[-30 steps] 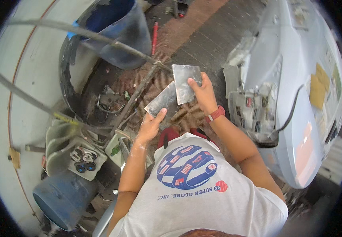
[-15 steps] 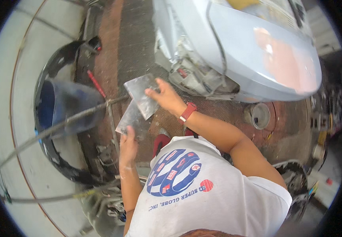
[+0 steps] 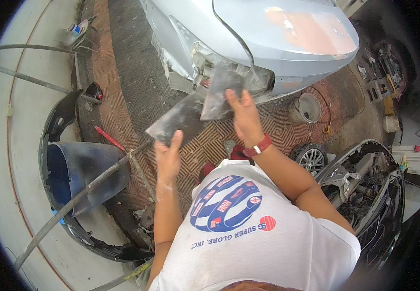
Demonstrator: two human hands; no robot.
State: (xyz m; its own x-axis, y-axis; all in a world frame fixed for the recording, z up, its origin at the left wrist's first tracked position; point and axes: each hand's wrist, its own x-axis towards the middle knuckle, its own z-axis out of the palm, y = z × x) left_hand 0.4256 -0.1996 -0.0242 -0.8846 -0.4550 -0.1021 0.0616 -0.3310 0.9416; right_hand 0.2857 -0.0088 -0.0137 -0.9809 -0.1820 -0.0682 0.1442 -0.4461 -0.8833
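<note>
My left hand (image 3: pixel 167 159) is closed on the near edge of a thin grey rectangular plate (image 3: pixel 180 120), smeared with whitish dust, its thumb on top. My right hand (image 3: pixel 246 117) pinches a second plate (image 3: pixel 222 95) of similar look, thumb and fingers at its right side. The right plate overlaps the far right end of the left one; whether they touch I cannot tell. Both are held in the air in front of my body, short of the light-blue car (image 3: pixel 248 34), whose corner has bare parts around the lamp opening and a pinkish patch (image 3: pixel 311 31) on its panel.
To the left, a blue drum (image 3: pixel 101 167) lies beside a black bumper (image 3: pixel 50 126) and a metal pole (image 3: pixel 88 189). A red bar (image 3: pixel 110 139) lies on the patterned floor. At right are a bucket (image 3: pixel 308 107), a wheel (image 3: pixel 311 157) and a dismantled car part (image 3: pixel 365 189).
Both plates and my hands have shifted right in view, and the right plate has turned more upright. The view has swung, so the car sits further up and left.
</note>
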